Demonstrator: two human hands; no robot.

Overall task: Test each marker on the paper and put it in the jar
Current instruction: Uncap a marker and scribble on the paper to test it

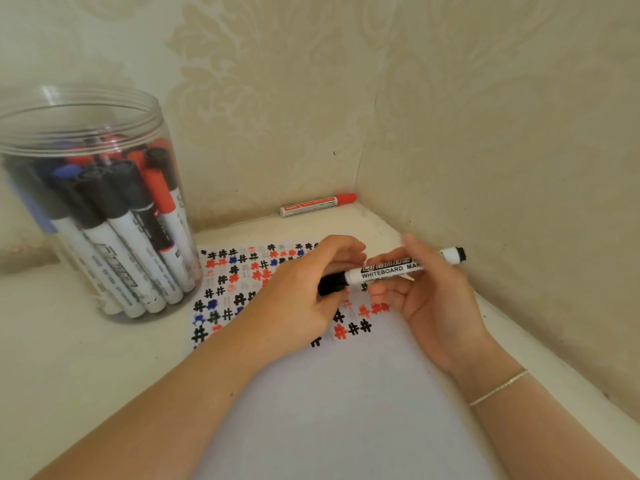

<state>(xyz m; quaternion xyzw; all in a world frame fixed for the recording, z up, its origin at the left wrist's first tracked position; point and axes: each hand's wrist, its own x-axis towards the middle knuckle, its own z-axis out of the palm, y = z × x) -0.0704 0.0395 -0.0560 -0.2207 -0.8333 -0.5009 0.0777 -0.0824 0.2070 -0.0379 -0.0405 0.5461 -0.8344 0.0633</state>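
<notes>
The black marker is held level above the paper, spanning both hands. The left hand has its fingers curled round the black cap. The right hand pinches the white barrel.

Handling, as judged: the marker is light and rigid, with a smooth plastic barrel that may slip under a loose pinch. Take hold at mid-barrel with one hand and at the cap with the other; the cap likely needs a firm straight pull or push along the axis. Avoid touching the tip, which would smear ink.

The jar, clear plastic and already crowded with markers, stands well left of the left fingers. A red marker lies beyond both hands, against the wall.
</notes>
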